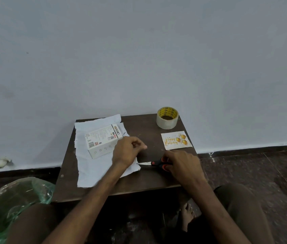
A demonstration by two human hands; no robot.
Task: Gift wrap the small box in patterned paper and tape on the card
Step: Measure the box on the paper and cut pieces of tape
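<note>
A small white printed box (102, 140) lies on a sheet of wrapping paper (89, 169), white side up, on the left half of a small dark table (144, 184). My left hand (127, 152) rests on the paper's right edge beside the box, fingers curled and pinching that edge. My right hand (181, 164) grips black-and-orange scissors (156, 163) whose blades point left and touch the paper's right edge. A "Happy Birthday" card (176, 140) lies flat at the table's right. A roll of clear tape (167, 118) stands at the back right corner.
The table stands against a pale wall. A green plastic bag (15, 199) sits on the dark floor at the lower left. My knees and a bare foot (187, 215) are below the table's front edge. A white scrap (2, 162) lies by the wall.
</note>
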